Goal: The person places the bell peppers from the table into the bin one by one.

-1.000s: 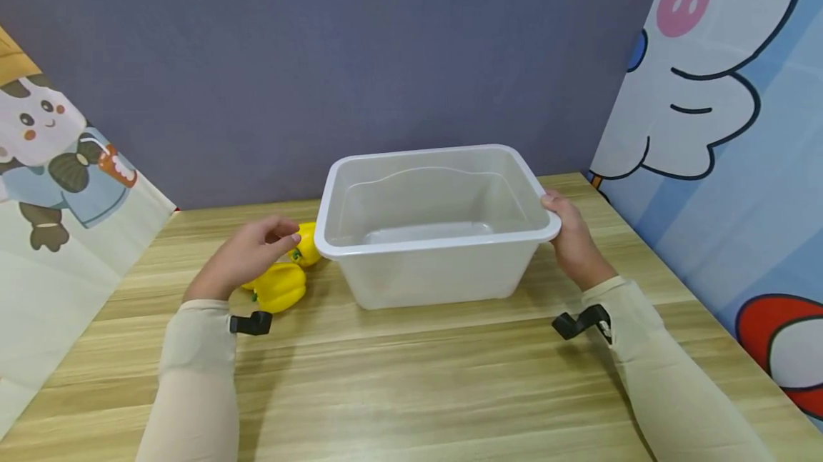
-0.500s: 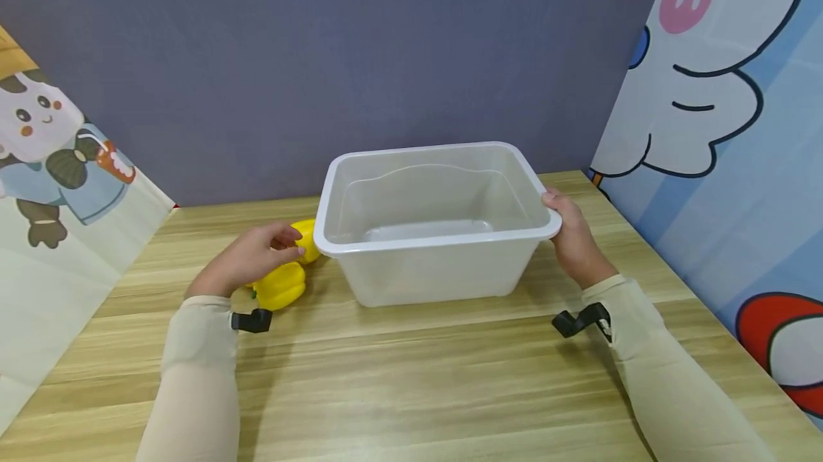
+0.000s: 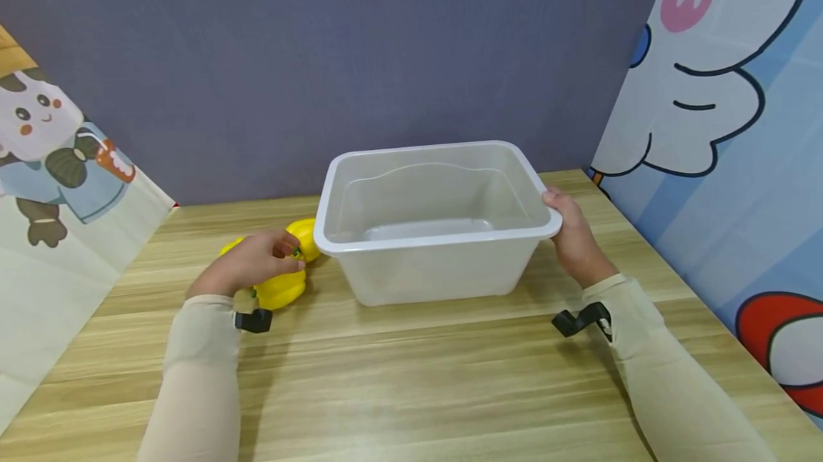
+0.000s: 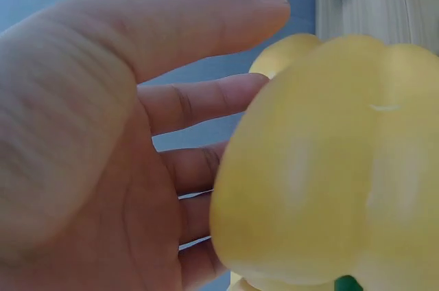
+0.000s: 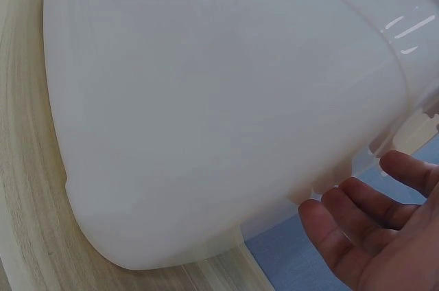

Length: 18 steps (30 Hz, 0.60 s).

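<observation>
My left hand (image 3: 252, 260) is over a cluster of yellow bell peppers, its fingers loosely bent and the thumb apart from them. One pepper (image 3: 281, 293) lies partly under it, another bell pepper (image 3: 306, 237) sits beside the bin, and a sliver of yellow (image 3: 230, 244) shows behind the hand. In the left wrist view a large yellow pepper (image 4: 315, 167) hides several fingertips, so contact is unclear. My right hand (image 3: 572, 239) grips the right rim of a white plastic bin (image 3: 437, 273), thumb on top. Its fingers (image 5: 367, 202) are under the rim in the right wrist view.
The bin stands on a wood-grain table (image 3: 411, 376) in front of a grey-blue partition (image 3: 386, 41). Cartoon-printed panels (image 3: 701, 126) flank the table on both sides. Black mounts (image 3: 253, 320) are strapped at both wrists.
My left hand has come down and slightly toward me over the peppers, uncovering more of the back pepper and some yellow behind the hand. My right hand keeps its hold on the bin.
</observation>
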Motion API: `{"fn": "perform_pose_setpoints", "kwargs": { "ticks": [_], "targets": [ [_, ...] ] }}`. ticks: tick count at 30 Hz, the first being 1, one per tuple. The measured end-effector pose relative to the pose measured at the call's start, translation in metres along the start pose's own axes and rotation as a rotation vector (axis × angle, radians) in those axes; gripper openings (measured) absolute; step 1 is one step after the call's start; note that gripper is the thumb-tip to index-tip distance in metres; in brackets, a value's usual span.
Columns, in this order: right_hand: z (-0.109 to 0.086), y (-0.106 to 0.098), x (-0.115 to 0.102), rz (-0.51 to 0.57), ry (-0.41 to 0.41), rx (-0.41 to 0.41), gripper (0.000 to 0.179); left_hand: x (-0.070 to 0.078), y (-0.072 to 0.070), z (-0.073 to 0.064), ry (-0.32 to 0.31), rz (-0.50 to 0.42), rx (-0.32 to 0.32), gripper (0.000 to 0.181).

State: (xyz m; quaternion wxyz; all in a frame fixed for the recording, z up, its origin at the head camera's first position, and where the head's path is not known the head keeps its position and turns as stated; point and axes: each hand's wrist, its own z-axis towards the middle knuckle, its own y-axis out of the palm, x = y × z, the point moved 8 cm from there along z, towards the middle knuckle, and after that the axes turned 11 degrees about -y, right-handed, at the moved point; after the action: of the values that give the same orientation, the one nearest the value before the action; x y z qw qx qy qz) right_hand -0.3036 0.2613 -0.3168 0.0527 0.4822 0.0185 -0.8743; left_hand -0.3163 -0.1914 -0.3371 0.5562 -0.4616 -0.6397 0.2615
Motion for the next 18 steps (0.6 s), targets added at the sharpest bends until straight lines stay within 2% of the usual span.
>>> {"fn": "perform_pose_setpoints", "kwargs": {
  "ticks": [4, 11, 18],
  "targets": [
    [-0.0006, -0.0004, 0.0006, 0.010, 0.014, 0.020, 0.036, -0.0018, 0.0019, 0.0017, -0.011, 0.042, 0.000, 0.047],
    [0.0013, 0.0013, -0.0005, 0.020, 0.013, 0.019, 0.036, 0.0009, -0.0009, 0.0011, 0.016, 0.111, 0.048, 0.041],
    [-0.0001, 0.0012, -0.0013, 0.012, 0.010, 0.006, 0.040, 0.0034, 0.0052, -0.0004, 0.013, 0.118, -0.010, 0.038]
  ]
}}
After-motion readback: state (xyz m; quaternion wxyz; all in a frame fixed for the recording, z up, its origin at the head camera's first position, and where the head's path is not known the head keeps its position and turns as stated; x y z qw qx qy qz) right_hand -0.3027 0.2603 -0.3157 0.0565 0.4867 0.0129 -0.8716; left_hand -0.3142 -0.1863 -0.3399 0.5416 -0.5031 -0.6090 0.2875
